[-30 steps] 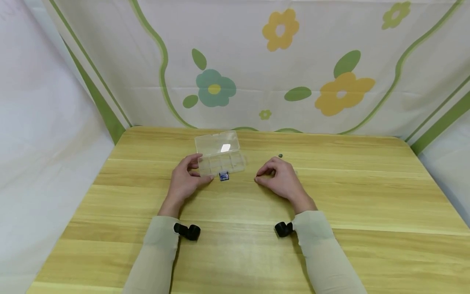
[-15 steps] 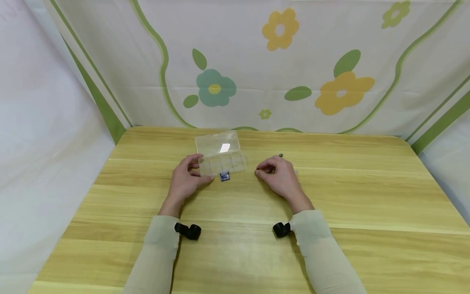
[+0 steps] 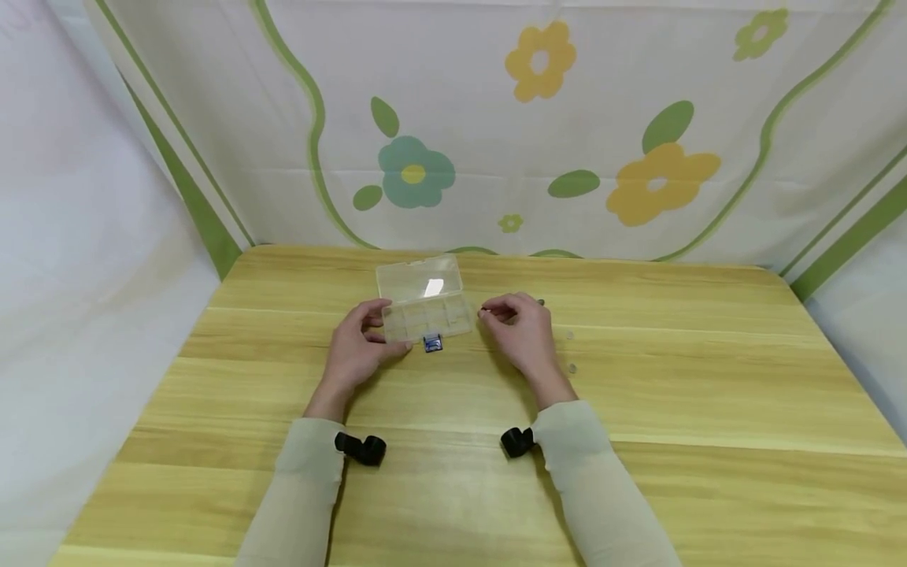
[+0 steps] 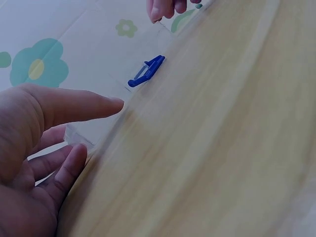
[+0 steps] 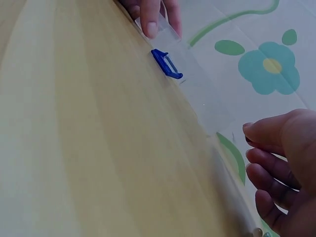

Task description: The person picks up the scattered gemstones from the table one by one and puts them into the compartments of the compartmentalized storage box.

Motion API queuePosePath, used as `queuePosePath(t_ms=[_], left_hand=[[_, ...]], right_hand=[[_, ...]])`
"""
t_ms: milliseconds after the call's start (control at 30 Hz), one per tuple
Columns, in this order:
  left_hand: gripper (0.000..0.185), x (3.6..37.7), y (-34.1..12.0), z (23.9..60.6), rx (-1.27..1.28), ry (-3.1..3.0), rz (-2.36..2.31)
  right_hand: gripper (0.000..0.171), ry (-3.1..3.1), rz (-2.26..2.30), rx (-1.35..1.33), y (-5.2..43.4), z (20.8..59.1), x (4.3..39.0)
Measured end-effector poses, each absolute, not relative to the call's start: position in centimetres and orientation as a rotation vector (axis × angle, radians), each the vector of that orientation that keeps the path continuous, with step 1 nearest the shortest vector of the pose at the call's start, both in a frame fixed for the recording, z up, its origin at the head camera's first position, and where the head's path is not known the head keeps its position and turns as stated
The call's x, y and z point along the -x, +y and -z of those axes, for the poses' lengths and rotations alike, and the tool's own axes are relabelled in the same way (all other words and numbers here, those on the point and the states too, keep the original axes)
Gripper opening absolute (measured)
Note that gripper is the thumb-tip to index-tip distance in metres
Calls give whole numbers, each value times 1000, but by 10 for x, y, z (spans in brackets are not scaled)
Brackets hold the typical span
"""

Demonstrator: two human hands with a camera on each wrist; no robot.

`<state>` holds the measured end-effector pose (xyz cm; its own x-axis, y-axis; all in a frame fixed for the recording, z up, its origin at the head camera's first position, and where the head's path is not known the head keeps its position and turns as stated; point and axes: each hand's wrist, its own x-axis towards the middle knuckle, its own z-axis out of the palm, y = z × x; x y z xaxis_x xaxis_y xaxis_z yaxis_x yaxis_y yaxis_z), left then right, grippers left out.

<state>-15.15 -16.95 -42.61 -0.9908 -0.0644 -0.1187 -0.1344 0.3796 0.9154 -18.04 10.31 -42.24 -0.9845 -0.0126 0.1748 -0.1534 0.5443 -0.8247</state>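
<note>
A clear plastic compartment box (image 3: pixel 453 324) lies on the table with its lid (image 3: pixel 405 280) tipped back. A blue latch (image 3: pixel 433 343) sticks out at its front edge. My left hand (image 3: pixel 354 342) grips the box's left end, thumb at the front and fingers behind. Just off the right end, my right hand (image 3: pixel 520 331) pinches a small dark bead-like thing (image 5: pixel 249 142) between thumb and index finger. Most of that thing is hidden by the fingertips. In the right wrist view, the other fingers curl loosely below.
A small dark green piece (image 3: pixel 542 302) lies behind the right hand, partly covered by it. Two small pale pieces, one farther back (image 3: pixel 570 335) and one nearer (image 3: pixel 572 368), lie right of the hand. A flower-printed cloth (image 3: pixel 482 142) hangs behind the wooden table (image 3: pixel 453 488).
My right hand has moved left and slightly away from me, up to the box's right end, still pinching the small thing. The pale pieces now show more. The left hand stays on the box.
</note>
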Motion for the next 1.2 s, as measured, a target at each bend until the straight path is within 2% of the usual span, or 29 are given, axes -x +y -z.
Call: queuePosePath(t_ms=[1200], left_hand=[[80, 155, -167, 420, 302, 2521, -1750]], right_hand=[[14, -2570, -1514, -133, 70, 426, 197]])
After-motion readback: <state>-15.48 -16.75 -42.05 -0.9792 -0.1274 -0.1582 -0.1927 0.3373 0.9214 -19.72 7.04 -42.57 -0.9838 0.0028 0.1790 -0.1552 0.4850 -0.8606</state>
